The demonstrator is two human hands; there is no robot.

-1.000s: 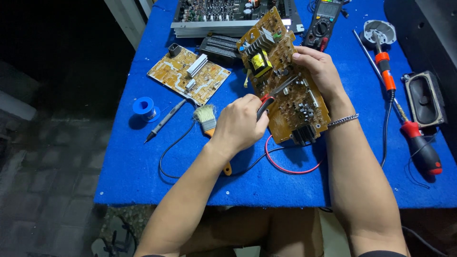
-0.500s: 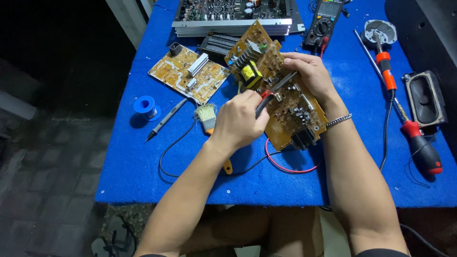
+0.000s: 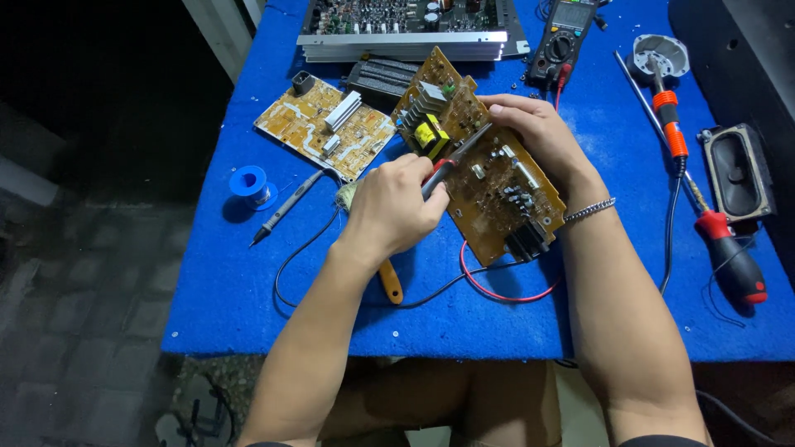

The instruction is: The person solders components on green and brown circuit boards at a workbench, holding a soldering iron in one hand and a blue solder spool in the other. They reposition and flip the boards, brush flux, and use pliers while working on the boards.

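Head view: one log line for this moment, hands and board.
left hand: holds red-handled pliers, tips on circuit board | right hand: grips board's far edge, tilted above blue table | second board: flat, untouched

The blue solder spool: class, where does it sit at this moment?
In the head view, the blue solder spool sits on the blue table at its left side, just left of the black probe and below the flat circuit board.
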